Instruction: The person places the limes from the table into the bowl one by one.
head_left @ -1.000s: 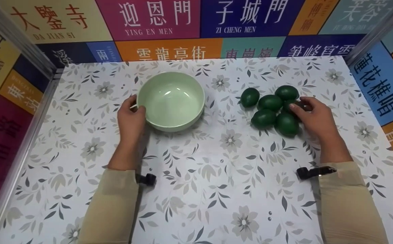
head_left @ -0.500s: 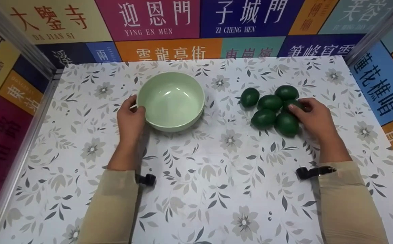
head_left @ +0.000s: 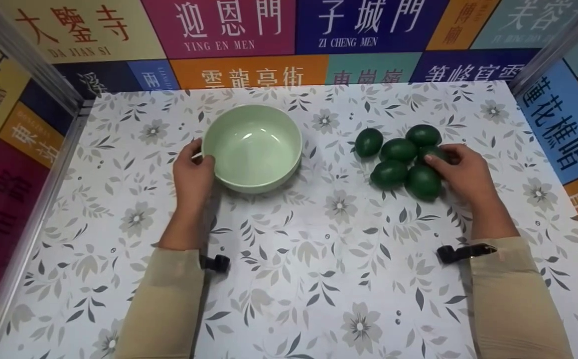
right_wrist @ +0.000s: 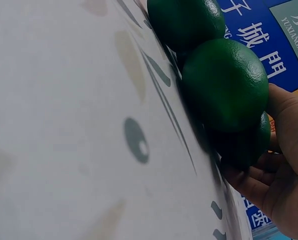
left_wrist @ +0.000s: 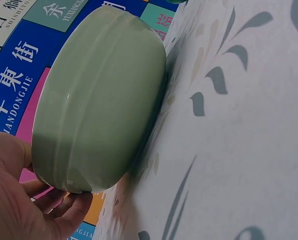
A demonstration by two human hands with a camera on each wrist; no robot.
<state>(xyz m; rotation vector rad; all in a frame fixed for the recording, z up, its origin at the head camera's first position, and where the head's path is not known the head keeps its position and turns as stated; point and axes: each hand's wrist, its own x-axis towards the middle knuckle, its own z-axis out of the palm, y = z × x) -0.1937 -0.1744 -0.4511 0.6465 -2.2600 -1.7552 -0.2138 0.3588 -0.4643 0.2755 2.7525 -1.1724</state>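
As the left hand point(head_left: 192, 175) grips the glossy pale-green round bowl point(head_left: 256, 159) at its left, the right hand point(head_left: 468, 172), well across to the right, pinches a smooth dark-green oval fruit point(head_left: 435, 151), its long axis masked by fingers.

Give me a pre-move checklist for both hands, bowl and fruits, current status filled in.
1. Bowl upright, opening up: ok.
2. Left hand steadying the bowl: ok, thumb and fingers grip its left side.
3. Right hand on one fruit only: ok, it grips the rightmost one, the held fruit.
4. Held fruit separated from its neighbours: not ok, no gap shows to the near fruit or the far fruit in the head view.
5. Held fruit off the table: cannot tell, its underside is hidden.
6. All fruits outside the bowl visible: ok, six counted in the head view.
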